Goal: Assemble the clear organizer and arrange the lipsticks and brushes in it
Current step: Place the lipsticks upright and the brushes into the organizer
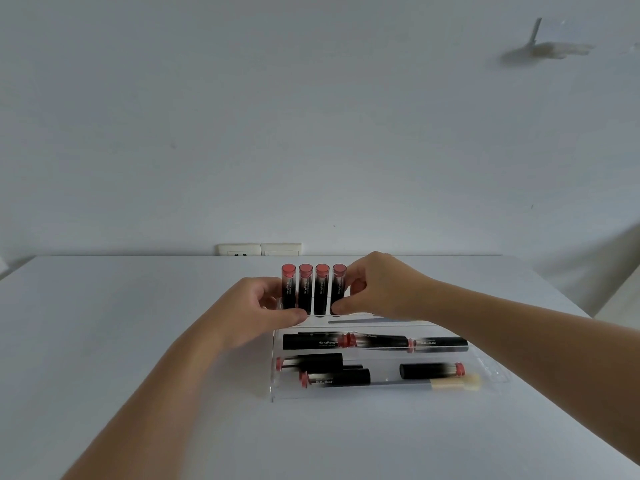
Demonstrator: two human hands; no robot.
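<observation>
Between the hands stand four upright lipsticks (313,289), light, slick and easily tipped, the left hand (258,311) and right hand (372,287) apparently pinching the low-down end tubes.

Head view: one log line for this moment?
left hand: at lipstick row | right hand: pinching end lipstick | tray: more lipsticks lying

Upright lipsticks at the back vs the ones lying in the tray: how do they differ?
The four upright lipsticks stand side by side in one row, pink caps up; the lying lipsticks lie lengthwise in the clear tray, caps pointing left or right. The left hand and right hand flank the upright lipsticks; nothing touches the lying ones. Both share black bodies and pink ends.
</observation>
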